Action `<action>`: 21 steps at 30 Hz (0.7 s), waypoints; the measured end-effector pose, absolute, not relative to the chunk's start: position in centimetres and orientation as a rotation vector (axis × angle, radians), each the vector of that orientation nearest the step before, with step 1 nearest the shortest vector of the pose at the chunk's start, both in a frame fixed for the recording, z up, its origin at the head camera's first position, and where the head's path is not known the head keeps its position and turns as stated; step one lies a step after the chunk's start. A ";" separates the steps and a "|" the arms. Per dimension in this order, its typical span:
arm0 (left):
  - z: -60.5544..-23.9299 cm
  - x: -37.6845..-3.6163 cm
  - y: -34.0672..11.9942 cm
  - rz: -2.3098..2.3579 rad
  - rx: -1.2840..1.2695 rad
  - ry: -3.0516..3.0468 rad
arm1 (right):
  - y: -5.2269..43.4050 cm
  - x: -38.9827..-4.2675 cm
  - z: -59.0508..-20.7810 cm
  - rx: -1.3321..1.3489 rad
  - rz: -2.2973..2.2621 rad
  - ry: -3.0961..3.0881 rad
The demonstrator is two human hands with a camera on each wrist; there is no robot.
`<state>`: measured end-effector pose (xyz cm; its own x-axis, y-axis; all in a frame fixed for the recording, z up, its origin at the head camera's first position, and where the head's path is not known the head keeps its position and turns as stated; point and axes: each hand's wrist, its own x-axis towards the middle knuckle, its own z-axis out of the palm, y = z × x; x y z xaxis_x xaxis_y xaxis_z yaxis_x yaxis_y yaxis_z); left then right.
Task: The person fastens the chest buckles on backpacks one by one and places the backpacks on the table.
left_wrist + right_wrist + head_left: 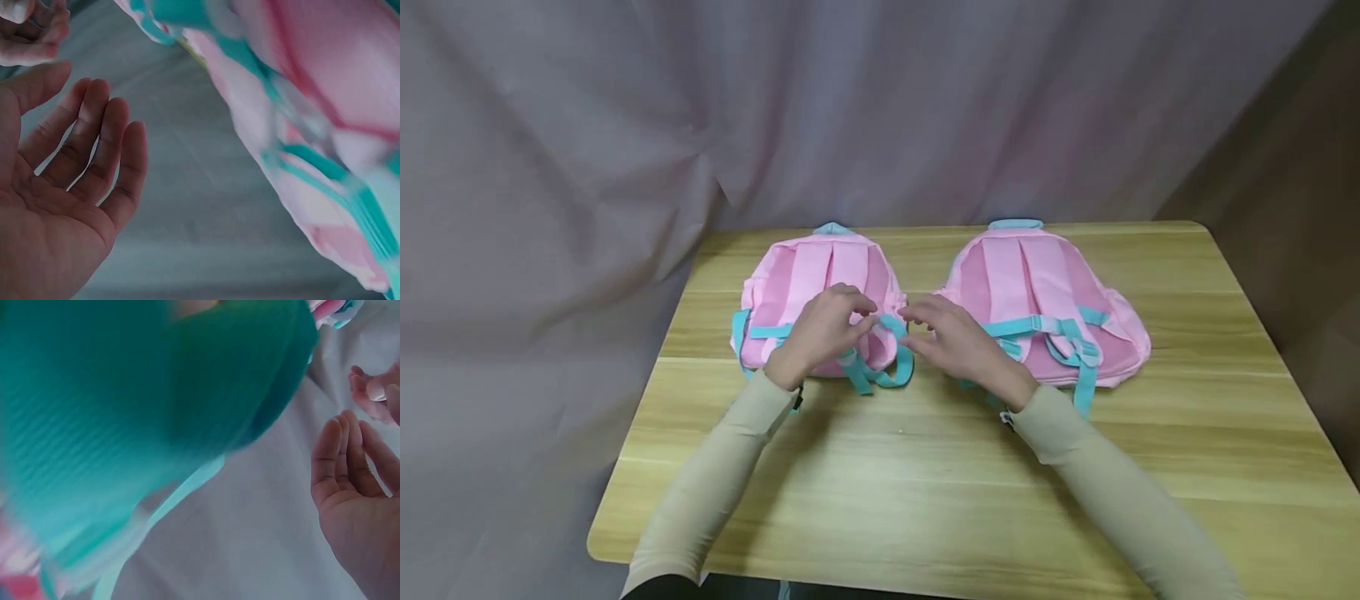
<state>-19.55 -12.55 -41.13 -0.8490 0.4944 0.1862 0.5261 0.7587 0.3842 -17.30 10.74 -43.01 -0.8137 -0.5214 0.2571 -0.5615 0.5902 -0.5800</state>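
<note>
Two pink backpacks with turquoise straps lie on the table, shoulder-strap side up. Over the front of the left backpack [808, 271] is my left hand [829, 327], its fingers loosely bent and holding nothing. My right hand [958, 343] hovers at the near left side of the right backpack [1060, 275], also with nothing in it. The two hands face each other with a small gap between the fingertips. In the left wrist view the left palm [69, 181] shows bare. A turquoise strap [112, 406] fills much of the right wrist view, beside the right hand [359, 487].
The wooden table [910, 483] has a rounded near-left corner. A grey curtain [865, 108] hangs right behind its far edge. Loose turquoise strap ends [1086, 392] trail from the backpacks onto the tabletop.
</note>
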 end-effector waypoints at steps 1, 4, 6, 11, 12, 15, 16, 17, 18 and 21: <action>-41.2 -19.6 -13.1 -0.661 -0.822 -2.885 | 10.3 -17.4 -43.1 0.945 1.044 -2.759; -41.5 -19.9 -14.7 -0.655 -0.767 -2.918 | 9.0 -17.8 -43.2 0.964 1.038 -2.791; -41.9 -20.2 -15.7 -0.643 -0.730 -2.938 | 8.2 -18.0 -43.4 0.974 1.024 -2.808; -42.8 -20.8 -17.7 -0.588 -0.693 -2.981 | 6.6 -18.6 -43.8 0.993 0.976 -2.839; -43.0 -20.8 -18.1 -0.571 -0.686 -2.994 | 6.2 -18.8 -43.9 0.999 0.975 -2.843; -43.5 -21.0 -19.1 -0.517 -0.664 -3.039 | 4.9 -19.2 -44.3 1.013 0.951 -2.864; -43.6 -21.0 -19.4 -0.503 -0.658 -3.051 | 4.5 -19.3 -44.4 1.016 0.945 -2.869; -43.7 -21.0 -19.6 -0.489 -0.655 -3.062 | 4.1 -19.5 -44.6 1.018 0.941 -2.876; -43.9 -21.1 -19.9 -0.482 -0.657 -3.066 | 3.7 -19.6 -44.6 1.019 0.935 -2.883; -44.2 -21.2 -20.5 -0.489 -0.675 -3.062 | 2.5 -19.9 -44.9 1.010 0.911 -2.908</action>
